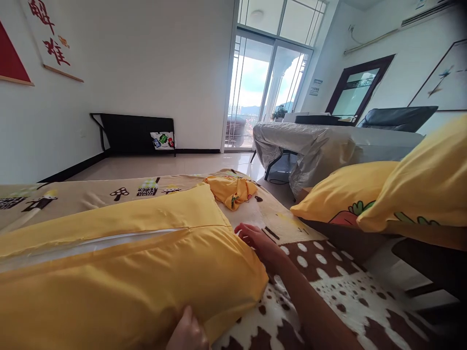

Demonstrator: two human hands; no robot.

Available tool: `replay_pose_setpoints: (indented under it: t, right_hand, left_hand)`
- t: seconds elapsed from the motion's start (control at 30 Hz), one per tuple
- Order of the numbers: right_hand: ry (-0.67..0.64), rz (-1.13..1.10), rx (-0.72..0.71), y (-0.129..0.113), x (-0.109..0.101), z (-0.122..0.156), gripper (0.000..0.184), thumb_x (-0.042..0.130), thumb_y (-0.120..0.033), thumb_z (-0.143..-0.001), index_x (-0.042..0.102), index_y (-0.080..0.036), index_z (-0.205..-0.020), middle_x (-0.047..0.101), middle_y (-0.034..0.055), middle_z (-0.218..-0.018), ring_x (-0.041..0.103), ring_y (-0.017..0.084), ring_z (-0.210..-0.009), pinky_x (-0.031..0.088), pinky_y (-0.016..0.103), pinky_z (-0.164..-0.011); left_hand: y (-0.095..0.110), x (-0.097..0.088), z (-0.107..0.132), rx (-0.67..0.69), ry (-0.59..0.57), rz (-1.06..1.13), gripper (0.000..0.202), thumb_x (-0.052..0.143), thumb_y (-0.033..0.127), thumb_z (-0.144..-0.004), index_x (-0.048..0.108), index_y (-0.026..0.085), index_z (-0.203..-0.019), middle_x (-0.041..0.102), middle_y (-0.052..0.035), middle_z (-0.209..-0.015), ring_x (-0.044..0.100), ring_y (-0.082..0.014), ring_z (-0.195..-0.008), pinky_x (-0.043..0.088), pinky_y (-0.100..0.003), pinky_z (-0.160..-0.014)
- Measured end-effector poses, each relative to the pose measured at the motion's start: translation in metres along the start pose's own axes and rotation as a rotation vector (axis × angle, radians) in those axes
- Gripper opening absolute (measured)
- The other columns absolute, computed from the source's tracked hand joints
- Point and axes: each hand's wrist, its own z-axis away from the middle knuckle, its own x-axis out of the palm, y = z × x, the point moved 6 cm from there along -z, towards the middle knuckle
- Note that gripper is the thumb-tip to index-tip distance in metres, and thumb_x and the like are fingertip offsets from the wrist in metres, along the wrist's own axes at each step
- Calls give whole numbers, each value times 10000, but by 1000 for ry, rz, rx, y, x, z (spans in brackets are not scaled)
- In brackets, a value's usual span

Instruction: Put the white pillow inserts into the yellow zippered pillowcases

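Note:
A yellow pillow (153, 282) lies across the patterned blanket (306, 262) in front of me. A long slit in its cover shows a strip of white inside (95, 244). My left hand (188, 331) is at the near side of the pillow, its fingers closed on the yellow cloth; its lower part is cut off by the frame. My right hand (257, 242) is by the pillow's right end, fingers slightly bent and apart, with nothing visible in them. Beyond the pillow lies a crumpled yellow cloth (233, 189).
Two yellow pillows with carrot prints, one (346, 189) partly under the other (423, 184), rest at the right above a dark chair (434, 262). Farther back stand a plastic-covered table (328, 141) and a black folded frame (131, 133) against the wall.

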Motion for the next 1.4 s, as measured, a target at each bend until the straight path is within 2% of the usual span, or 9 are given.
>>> replay_pose_setpoints:
  t: [0.13, 0.33, 0.43, 0.53, 0.8, 1.03, 1.17, 1.3, 1.4]
  right_hand:
    - [115, 244, -101, -5, 17, -1, 438, 603, -620, -690, 519, -193, -741, 533, -29, -634, 458, 109, -590, 340, 220, -525]
    - [183, 363, -165, 0, 7, -8, 442, 504, -636, -735, 511, -194, -733, 540, -14, -622, 471, 132, -611, 356, 241, -540]
    - [146, 428, -189, -2, 8, -8, 447, 467, -613, -778, 561, -180, -714, 600, 19, -722, 519, 160, -709, 403, 263, -624]
    - [129, 494, -207, -5, 10, -5, 440, 442, -591, -806, 580, -181, -730, 601, 12, -709, 518, 165, -707, 396, 263, -619]
    - [271, 705, -285, -16, 13, 2, 337, 391, -460, -865, 423, -218, -632, 527, 8, -606, 431, 152, -597, 287, 273, -590]
    - [364, 793, -261, -8, 4, -7, 280, 359, -369, -899, 488, -222, -697, 612, 72, -703, 483, 188, -655, 278, 291, -630]
    - [259, 779, -213, 7, 7, -17, 320, 387, -355, -892, 509, -208, -636, 629, 67, -704, 468, 170, -646, 303, 286, -633]
    - [96, 702, -140, 11, -6, -9, 403, 427, -499, -864, 600, -180, -687, 639, 50, -734, 497, 165, -679, 367, 273, -623]
    - [-79, 601, -48, 12, -16, 5, 433, 511, -572, -794, 665, -168, -804, 658, 37, -785, 556, 168, -712, 429, 262, -617]
  left_hand:
    - [-3, -3, 3, 37, 18, 67, 237, 570, 140, -822, 694, 187, -625, 598, -55, -551, 491, -158, -578, 297, -344, -679]
    - [-19, -42, 5, 56, 63, 124, 203, 593, 219, -829, 652, 182, -639, 581, -31, -596, 480, -157, -600, 280, -325, -612]
    - [-34, -78, 9, 39, 248, 145, 100, 559, 250, -853, 642, 204, -823, 617, -21, -799, 505, -174, -730, 307, -325, -648]
    - [-55, -103, 11, -74, 456, 50, 220, 513, 194, -868, 574, 191, -1079, 591, -45, -1063, 490, -208, -929, 325, -351, -789]
    - [-66, -92, -3, -58, 346, 47, 94, 505, 127, -854, 564, 193, -884, 586, -28, -918, 478, -216, -876, 334, -360, -770]
    - [-55, -100, -2, -19, 364, 16, 86, 512, 118, -832, 567, 176, -864, 568, -49, -855, 465, -214, -778, 321, -342, -687]
    - [-47, -98, -1, -32, 361, 2, 39, 540, 194, -847, 560, 177, -817, 559, -42, -805, 462, -204, -741, 291, -349, -651]
    - [-40, -97, -1, -33, 419, 27, 153, 577, 329, -844, 543, 188, -891, 570, -22, -865, 467, -206, -776, 300, -357, -684]
    - [-41, -95, -3, -40, 469, -30, 105, 551, 213, -849, 532, 181, -947, 561, -23, -883, 462, -200, -768, 301, -356, -680]
